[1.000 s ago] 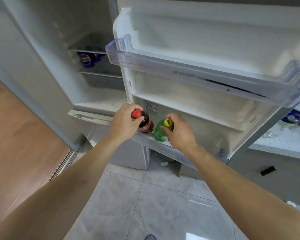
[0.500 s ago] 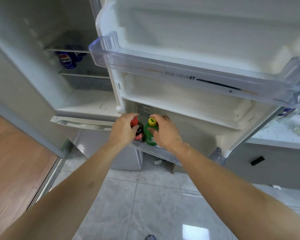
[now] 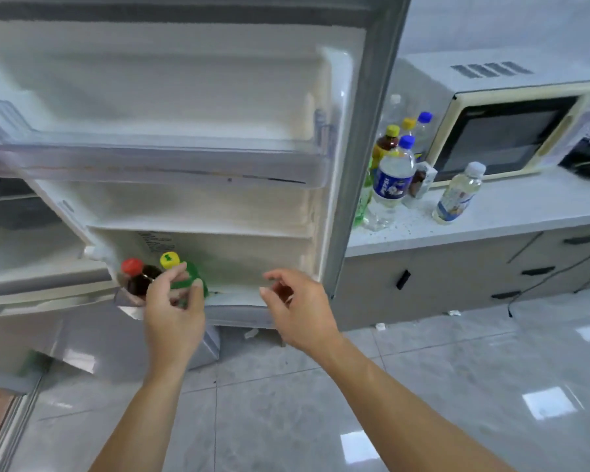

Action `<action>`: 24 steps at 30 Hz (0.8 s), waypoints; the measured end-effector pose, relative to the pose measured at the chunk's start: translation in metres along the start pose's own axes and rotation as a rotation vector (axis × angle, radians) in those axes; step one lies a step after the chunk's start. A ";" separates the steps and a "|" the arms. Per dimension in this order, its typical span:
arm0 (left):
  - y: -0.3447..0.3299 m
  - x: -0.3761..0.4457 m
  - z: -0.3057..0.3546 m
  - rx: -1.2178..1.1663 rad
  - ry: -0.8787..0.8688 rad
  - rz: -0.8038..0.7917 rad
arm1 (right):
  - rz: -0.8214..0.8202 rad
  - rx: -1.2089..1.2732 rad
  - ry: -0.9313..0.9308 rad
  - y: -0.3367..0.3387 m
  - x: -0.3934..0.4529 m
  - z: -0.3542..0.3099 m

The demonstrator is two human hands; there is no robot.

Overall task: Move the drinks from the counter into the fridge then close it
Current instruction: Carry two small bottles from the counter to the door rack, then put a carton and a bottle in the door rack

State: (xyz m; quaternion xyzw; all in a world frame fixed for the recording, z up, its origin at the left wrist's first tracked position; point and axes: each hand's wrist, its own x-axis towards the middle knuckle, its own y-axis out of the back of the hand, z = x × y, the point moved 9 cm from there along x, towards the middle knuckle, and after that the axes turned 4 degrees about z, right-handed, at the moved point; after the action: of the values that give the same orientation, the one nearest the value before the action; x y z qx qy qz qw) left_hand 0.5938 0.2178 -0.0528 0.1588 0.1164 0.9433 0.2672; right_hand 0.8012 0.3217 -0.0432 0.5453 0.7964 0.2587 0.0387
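Beyond, bottles (image 3: 391,178) crowd the white counter (image 3: 511,212) beside a microwave (image 3: 511,137).

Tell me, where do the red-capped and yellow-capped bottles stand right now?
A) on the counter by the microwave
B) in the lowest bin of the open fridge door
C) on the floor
B: the red-capped bottle and yellow-capped bottle stand side by side in the lowest door bin.

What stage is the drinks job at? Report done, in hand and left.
Done: the red-capped bottle and green bottle stand in the lowest door shelf. In hand: nothing; the left hand is by the green bottle, the right hand is empty. Left: several bottles on the counter and the open fridge door.
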 end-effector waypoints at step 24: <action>-0.282 -0.196 0.030 -0.162 0.380 -0.529 | 0.442 0.176 -0.583 0.273 -0.111 0.259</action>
State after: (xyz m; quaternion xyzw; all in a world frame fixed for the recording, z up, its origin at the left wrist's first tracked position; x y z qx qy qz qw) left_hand 0.8941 0.3501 -0.1575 -0.0776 0.1262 0.8602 0.4880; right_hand 1.1664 0.3925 -0.1670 0.7559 0.6344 0.0254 0.1601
